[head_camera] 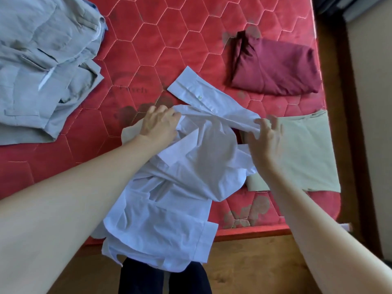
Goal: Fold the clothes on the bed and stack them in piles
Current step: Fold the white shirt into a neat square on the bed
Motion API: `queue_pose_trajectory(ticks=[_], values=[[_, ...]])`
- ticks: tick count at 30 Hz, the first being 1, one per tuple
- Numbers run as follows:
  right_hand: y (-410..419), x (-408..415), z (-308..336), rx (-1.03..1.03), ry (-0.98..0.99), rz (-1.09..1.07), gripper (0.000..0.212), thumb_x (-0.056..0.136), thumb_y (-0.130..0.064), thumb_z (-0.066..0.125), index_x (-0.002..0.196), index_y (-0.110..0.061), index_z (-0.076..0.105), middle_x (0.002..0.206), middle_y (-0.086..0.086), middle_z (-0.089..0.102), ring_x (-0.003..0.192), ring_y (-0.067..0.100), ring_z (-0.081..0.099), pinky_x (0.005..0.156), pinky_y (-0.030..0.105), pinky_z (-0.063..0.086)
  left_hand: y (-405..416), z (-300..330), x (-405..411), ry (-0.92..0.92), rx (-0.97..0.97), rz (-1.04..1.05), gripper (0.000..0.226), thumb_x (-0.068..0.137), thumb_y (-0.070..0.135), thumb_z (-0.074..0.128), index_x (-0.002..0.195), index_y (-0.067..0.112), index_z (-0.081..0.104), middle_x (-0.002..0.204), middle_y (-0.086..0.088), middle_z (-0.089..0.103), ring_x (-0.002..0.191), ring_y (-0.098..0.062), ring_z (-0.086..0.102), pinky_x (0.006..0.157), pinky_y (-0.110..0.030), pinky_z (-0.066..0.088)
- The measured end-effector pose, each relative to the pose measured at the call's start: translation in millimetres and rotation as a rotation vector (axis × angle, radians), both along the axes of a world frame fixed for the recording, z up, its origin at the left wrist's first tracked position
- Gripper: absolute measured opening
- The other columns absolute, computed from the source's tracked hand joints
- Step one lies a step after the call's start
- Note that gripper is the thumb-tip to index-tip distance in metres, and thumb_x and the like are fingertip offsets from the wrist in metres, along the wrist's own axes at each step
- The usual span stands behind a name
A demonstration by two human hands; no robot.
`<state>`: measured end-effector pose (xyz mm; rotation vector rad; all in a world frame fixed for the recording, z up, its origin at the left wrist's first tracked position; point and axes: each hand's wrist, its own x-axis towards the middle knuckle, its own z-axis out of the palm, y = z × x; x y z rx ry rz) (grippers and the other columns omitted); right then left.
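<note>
1. A crumpled white shirt (180,187) is spread over the near edge of the bed (148,49), with its lower part hanging past the mattress edge toward the floor (244,262).
2. The shirt's upper fabric is pinched by the left hand (159,124), whose fingers (169,114) are closed on a bunched fold.
3. A strip of the same shirt is gripped by the right hand (265,136), its fingers (259,122) curled around the cloth, so that the fabric is stretched between both hands.
4. One cuffed sleeve (191,90) is seen lying flat on the mattress beyond the hands.
5. A folded maroon garment (275,64) is placed at the far right.
6. A beige garment (303,151) is laid flat just beside the right hand.
7. Grey clothes (42,60) are heaped at the far left.
</note>
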<state>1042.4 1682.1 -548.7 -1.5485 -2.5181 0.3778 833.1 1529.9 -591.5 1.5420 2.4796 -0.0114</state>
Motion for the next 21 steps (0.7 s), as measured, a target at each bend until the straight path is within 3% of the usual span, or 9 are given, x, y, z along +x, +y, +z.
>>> queue_pose_trajectory(ticks=[2,4,6,10,12,14,16,18,21], values=[[-28,-17,0,0.027,0.054,0.192,0.025,0.082,-0.008,0.061,0.105,-0.003,0.069,0.111,0.018,0.063,0.1,0.038,0.057,0.084,0.047,0.045,8,-1,2,0.017,-0.022,0.011,0.031,0.09,0.027,0.058,0.117,0.012,0.057,0.117,-0.006,0.058,0.113,-0.027,0.049,0.093,-0.037,0.031],[-55,-39,-4,-0.096,0.001,0.288,0.027,0.087,-0.019,0.061,0.109,-0.005,0.066,0.104,0.015,0.065,0.1,0.036,0.057,0.081,0.041,0.043,16,-1,3,0.029,-0.048,0.058,0.029,0.09,0.029,0.06,0.113,0.011,0.059,0.114,-0.007,0.059,0.111,-0.027,0.051,0.093,-0.037,0.033],[-77,-61,-13,-0.243,-0.094,0.283,0.034,0.092,-0.032,0.054,0.112,-0.005,0.062,0.11,0.013,0.062,0.109,0.032,0.051,0.083,0.036,0.038,22,-2,3,0.05,-0.068,0.094,0.028,0.09,0.028,0.06,0.112,0.012,0.06,0.111,-0.007,0.061,0.11,-0.026,0.053,0.092,-0.037,0.033],[-88,-92,-28,-0.28,-0.237,0.158,0.048,0.096,-0.048,0.044,0.116,-0.006,0.059,0.12,0.009,0.058,0.117,0.028,0.046,0.092,0.036,0.035,25,0,-2,0.082,-0.058,0.121,0.019,0.089,0.015,0.052,0.103,0.009,0.063,0.1,-0.012,0.068,0.098,-0.029,0.06,0.083,-0.035,0.033],[-84,-99,-31,-0.368,-0.225,0.092,0.041,0.094,-0.041,0.047,0.114,-0.006,0.058,0.116,0.01,0.06,0.113,0.029,0.05,0.087,0.037,0.039,19,5,-6,0.036,0.0,0.184,0.019,0.091,0.017,0.05,0.099,0.008,0.064,0.093,-0.016,0.068,0.09,-0.033,0.062,0.075,-0.034,0.031],[-75,-99,-27,-0.478,-0.093,-0.013,0.024,0.088,-0.027,0.054,0.099,-0.006,0.062,0.094,0.009,0.063,0.096,0.03,0.057,0.068,0.031,0.042,10,16,-13,-0.037,0.112,0.29,0.02,0.091,0.022,0.051,0.096,0.009,0.065,0.087,-0.018,0.067,0.083,-0.036,0.063,0.068,-0.033,0.031],[-64,-94,-15,-0.541,0.061,-0.098,0.016,0.082,-0.02,0.058,0.086,-0.006,0.064,0.071,0.003,0.057,0.078,0.029,0.058,0.05,0.025,0.033,-3,32,-24,-0.104,0.235,0.379,0.017,0.087,0.022,0.053,0.089,0.012,0.066,0.079,-0.015,0.066,0.075,-0.037,0.062,0.064,-0.032,0.035],[-54,-88,5,-0.501,0.118,-0.051,0.012,0.08,-0.022,0.059,0.084,-0.012,0.065,0.065,-0.004,0.054,0.073,0.024,0.056,0.048,0.026,0.029,-14,54,-33,-0.156,0.321,0.369,0.013,0.085,0.022,0.056,0.085,0.015,0.067,0.075,-0.009,0.068,0.073,-0.035,0.061,0.061,-0.032,0.038],[-43,-83,50,-0.323,0.159,0.11,0.006,0.081,-0.026,0.058,0.083,-0.02,0.059,0.072,-0.007,0.055,0.071,0.02,0.049,0.057,0.03,0.029,-27,96,-38,-0.147,0.392,0.271,0.011,0.084,0.019,0.057,0.085,0.014,0.067,0.073,-0.009,0.069,0.071,-0.036,0.06,0.059,-0.036,0.042]])
